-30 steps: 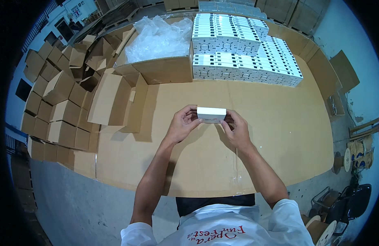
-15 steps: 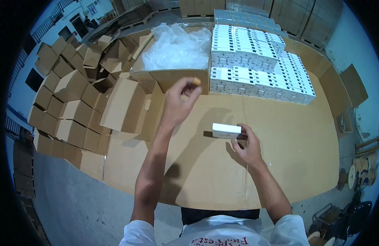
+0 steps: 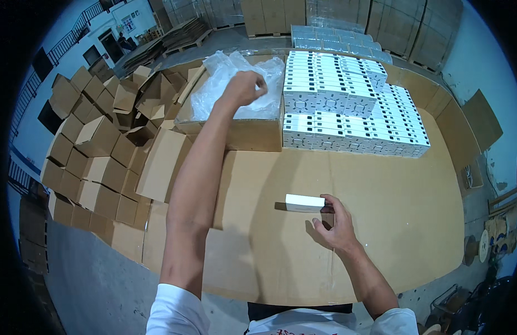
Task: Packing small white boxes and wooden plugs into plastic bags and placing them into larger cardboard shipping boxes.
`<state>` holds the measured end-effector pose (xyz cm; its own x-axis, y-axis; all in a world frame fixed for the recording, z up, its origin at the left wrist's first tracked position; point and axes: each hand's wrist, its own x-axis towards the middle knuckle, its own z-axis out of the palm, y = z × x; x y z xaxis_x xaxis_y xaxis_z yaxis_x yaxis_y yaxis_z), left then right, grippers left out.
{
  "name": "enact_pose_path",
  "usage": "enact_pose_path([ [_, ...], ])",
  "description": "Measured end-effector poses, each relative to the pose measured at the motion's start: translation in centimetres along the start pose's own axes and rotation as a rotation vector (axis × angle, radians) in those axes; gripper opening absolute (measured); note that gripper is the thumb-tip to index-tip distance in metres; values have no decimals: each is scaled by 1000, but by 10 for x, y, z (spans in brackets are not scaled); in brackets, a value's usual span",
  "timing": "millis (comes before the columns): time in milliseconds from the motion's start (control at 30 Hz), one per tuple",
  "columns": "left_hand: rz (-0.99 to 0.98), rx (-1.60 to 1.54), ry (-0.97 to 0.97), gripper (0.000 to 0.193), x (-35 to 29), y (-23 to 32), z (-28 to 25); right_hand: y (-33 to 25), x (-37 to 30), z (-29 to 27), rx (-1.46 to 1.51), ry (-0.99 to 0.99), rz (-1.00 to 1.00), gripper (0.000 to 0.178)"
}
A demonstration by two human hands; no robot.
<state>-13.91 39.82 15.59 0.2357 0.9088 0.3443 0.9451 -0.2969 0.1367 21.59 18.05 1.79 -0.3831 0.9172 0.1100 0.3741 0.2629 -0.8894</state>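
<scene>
A small white box (image 3: 305, 203) rests on or just above the cardboard table surface, gripped at its right end between the thumb and fingers of my right hand (image 3: 337, 224). My left hand (image 3: 244, 88) is stretched far forward over clear plastic bags (image 3: 209, 99), which are heaped in an open carton (image 3: 253, 137). Its fingers are curled in toward the thumb; whether they pinch any plastic cannot be made out. Behind and to the right stand stacked rows of small white boxes (image 3: 348, 131), marked with dark squares.
Several open brown cartons (image 3: 105, 137) are stacked at the left. One carton with a raised flap (image 3: 163, 162) lies beside my left forearm. A cardboard wall (image 3: 462, 125) borders the table (image 3: 392, 223) on the right. Wrapped stock (image 3: 336, 42) stands behind.
My left hand has moved forward from the carton's near edge to above the plastic bags. My right hand still holds the white box. The whole view has shifted slightly.
</scene>
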Motion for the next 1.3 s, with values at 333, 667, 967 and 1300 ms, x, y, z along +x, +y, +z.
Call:
enact_pose_path([
  [333, -228, -432, 452, 26, -63, 33, -45, 12, -39, 3, 35, -4, -41, 62],
  [667, -330, -1067, 395, 20, -240, 146, -34, 8, -83, -9, -60, 226, -338, 63],
  [967, -440, -1553, 57, 21, -339, 247, 97, 8, -111, 8, 541, -56, -115, 52],
  [1300, -449, -1725, -51, 29, -338, 258, 128, 21, -95, -26, 379, -225, -5, 45],
])
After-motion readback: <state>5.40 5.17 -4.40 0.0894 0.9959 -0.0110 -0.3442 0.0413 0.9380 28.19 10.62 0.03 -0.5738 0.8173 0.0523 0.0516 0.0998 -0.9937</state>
